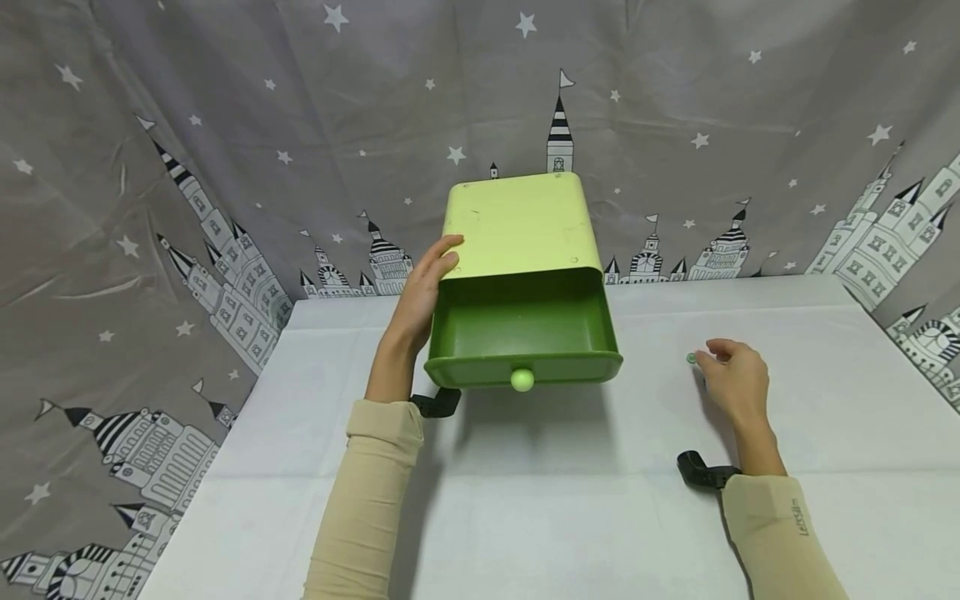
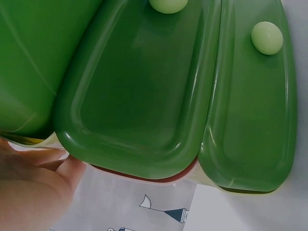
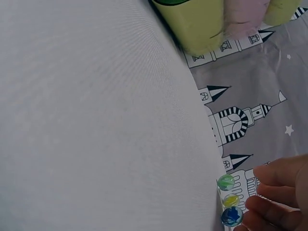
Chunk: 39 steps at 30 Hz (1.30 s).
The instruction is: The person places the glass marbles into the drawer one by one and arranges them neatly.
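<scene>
A drawer cabinet (image 1: 525, 225) with a pale yellow-green top stands with its top green drawer (image 1: 525, 367) pulled out; the part of the drawer's inside that shows holds nothing. My left hand (image 1: 417, 300) rests against the cabinet's left side, fingertips at the top edge. In the left wrist view two closed drawer fronts (image 2: 139, 91) with round pale knobs lie below the pulled-out one. On the table, my right hand (image 1: 737, 383) has its fingers loosely bent beside a green marble (image 3: 225, 182), a yellow marble (image 3: 231, 200) and a blue marble (image 3: 232, 216). Contact with them cannot be told.
A white cloth (image 1: 540, 517) covers the table. Grey curtains (image 1: 360, 100) printed with castles and stars hang behind and at both sides. A black wrist camera (image 1: 701, 471) sits at the right cuff, another (image 1: 437, 404) at the left.
</scene>
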### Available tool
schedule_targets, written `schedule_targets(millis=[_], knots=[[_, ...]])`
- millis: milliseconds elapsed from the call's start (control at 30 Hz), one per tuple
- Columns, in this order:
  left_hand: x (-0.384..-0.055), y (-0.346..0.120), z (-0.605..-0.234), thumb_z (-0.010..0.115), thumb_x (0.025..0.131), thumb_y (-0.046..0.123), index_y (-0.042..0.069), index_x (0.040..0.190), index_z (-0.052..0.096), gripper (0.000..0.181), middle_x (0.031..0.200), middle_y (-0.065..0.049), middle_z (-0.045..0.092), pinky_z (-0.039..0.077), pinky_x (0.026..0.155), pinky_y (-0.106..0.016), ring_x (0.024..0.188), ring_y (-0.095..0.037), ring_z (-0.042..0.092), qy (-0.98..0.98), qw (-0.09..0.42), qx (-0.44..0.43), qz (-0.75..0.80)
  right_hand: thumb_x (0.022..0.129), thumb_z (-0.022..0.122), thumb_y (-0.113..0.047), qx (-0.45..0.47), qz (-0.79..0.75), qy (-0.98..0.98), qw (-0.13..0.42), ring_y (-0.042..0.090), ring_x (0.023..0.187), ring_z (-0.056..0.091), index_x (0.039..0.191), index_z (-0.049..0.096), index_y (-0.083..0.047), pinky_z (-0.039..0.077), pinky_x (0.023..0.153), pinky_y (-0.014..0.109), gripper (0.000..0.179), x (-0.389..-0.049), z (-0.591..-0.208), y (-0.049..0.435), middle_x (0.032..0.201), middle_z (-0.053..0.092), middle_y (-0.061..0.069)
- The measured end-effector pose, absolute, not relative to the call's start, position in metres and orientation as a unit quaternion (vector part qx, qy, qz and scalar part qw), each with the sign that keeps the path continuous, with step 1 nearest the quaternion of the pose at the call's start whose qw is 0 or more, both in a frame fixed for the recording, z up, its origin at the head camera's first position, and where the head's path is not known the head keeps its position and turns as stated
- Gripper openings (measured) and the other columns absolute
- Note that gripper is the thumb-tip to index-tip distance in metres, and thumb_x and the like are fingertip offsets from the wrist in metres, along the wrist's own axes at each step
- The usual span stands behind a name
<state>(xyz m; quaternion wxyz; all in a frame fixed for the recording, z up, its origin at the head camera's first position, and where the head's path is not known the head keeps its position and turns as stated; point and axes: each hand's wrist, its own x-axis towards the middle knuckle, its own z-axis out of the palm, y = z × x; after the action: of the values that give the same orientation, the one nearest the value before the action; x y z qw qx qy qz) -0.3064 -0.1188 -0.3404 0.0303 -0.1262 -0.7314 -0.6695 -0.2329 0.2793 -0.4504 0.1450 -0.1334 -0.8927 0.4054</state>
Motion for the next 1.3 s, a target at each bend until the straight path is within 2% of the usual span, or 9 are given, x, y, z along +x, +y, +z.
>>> schedule_targets(millis=[233,467,967,1300], knots=[[-0.3069,-0.1189,-0.3411,0.044,0.105,0.033,0.014,0.147,0.047,0.046,0.155,0.003,0.033,0.016,0.116,-0.041,0.143,-0.013,0.022,-0.730,0.031,-0.127,-0.671,0.094,0.056,-0.009,-0.129,0.385,-0.904,0.133,0.044,0.101,0.055,0.123,0.057,0.017,0.043,0.082,0.052,0.039,-0.2335,-0.4553,0.2822,0.113,0.060,0.034],[-0.3064,-0.1187,-0.3407,0.045,0.105,0.033,0.014,0.147,0.047,0.046,0.156,0.003,0.032,0.017,0.115,-0.041,0.143,-0.013,0.022,-0.729,0.029,-0.125,-0.673,0.093,0.056,-0.008,-0.122,0.381,-0.909,0.120,0.048,0.105,0.056,0.124,0.055,0.020,0.043,0.088,0.057,0.042,-0.2339,-0.4584,0.2827,0.113,0.059,0.036],[-0.3056,-0.1180,-0.3399,0.045,0.105,0.033,0.014,0.147,0.047,0.046,0.156,0.003,0.032,0.019,0.115,-0.040,0.143,-0.013,0.023,-0.728,0.029,-0.122,-0.674,0.088,0.061,-0.003,-0.110,0.357,-0.919,0.122,0.045,0.095,0.057,0.109,0.066,0.016,0.044,0.081,0.056,0.029,-0.2343,-0.4579,0.2829,0.102,0.064,0.032],[-0.3073,-0.1189,-0.3420,0.044,0.105,0.032,0.014,0.147,0.047,0.045,0.156,0.003,0.032,0.020,0.115,-0.039,0.142,-0.013,0.023,-0.723,0.025,-0.121,-0.680,0.090,0.061,-0.001,-0.116,0.349,-0.923,0.112,0.046,0.099,0.056,0.107,0.066,0.016,0.044,0.083,0.057,0.025,-0.2348,-0.4604,0.2807,0.106,0.062,0.032]])
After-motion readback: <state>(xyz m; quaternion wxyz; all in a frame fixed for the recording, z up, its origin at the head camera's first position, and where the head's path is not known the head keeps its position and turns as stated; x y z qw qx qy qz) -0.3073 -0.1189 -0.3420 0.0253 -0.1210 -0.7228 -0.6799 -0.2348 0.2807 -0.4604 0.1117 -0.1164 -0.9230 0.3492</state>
